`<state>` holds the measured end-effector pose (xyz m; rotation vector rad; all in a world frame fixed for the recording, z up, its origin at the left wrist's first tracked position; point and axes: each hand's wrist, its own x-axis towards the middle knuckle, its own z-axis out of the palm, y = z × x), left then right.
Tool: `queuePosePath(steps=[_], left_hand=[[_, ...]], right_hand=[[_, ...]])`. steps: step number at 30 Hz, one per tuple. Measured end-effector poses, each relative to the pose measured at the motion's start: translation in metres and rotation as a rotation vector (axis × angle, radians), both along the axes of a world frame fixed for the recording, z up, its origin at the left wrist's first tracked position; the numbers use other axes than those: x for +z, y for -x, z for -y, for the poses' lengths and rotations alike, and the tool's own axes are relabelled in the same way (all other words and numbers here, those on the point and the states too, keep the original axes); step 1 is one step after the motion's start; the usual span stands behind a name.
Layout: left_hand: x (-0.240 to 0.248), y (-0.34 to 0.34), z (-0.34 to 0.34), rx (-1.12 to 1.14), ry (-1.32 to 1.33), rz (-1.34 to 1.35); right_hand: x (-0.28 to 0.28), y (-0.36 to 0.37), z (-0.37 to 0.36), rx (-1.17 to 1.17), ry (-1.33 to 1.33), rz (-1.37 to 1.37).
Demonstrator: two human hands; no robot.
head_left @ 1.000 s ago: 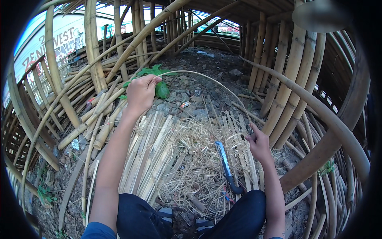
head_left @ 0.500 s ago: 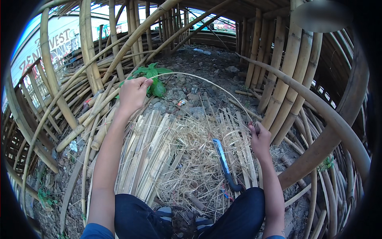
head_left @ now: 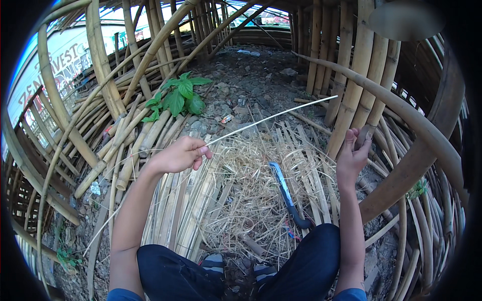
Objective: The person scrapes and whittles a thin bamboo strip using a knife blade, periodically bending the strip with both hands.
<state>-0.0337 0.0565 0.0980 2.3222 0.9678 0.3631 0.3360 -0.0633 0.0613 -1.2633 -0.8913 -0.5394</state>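
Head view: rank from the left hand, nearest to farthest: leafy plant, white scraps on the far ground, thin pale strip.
From the left hand:
1. Thin pale strip: in its grip, reaching up to the right.
2. Leafy plant: ahead, beyond the hand.
3. White scraps: farther ahead and to the right, at the back of the stony ground.

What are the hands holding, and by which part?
Left hand: thin pale strip, gripped well back from its free right tip. Right hand: I can't tell.
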Motion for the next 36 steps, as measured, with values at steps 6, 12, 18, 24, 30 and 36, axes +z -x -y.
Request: queuePosePath(steps=[6,12,18,24,30,36], left_hand=[[-0.009,-0.033,0.024,-0.143,0.645,0.347],[0.000,-0.053,0.061,-0.179,0.921,0.387],[0.003,-0.057,0.072,-0.242,1.008,0.316],[0.002,-0.058,0.073,-0.244,1.048,0.340],[0.002,-0.060,0.079,-0.199,0.976,0.348],[0.004,-0.054,0.077,-0.165,0.985,0.309]], right_hand=[[0.015,0.071,0.035,0.996,0.535,-0.451],[0.014,0.116,0.039,1.310,0.875,-0.424],[0.016,0.116,0.040,1.348,0.936,-0.422],[0.013,0.118,0.040,1.225,0.867,-0.338],[0.008,0.112,0.037,1.187,0.868,-0.314],[0.015,0.089,0.029,1.110,0.710,-0.630]])
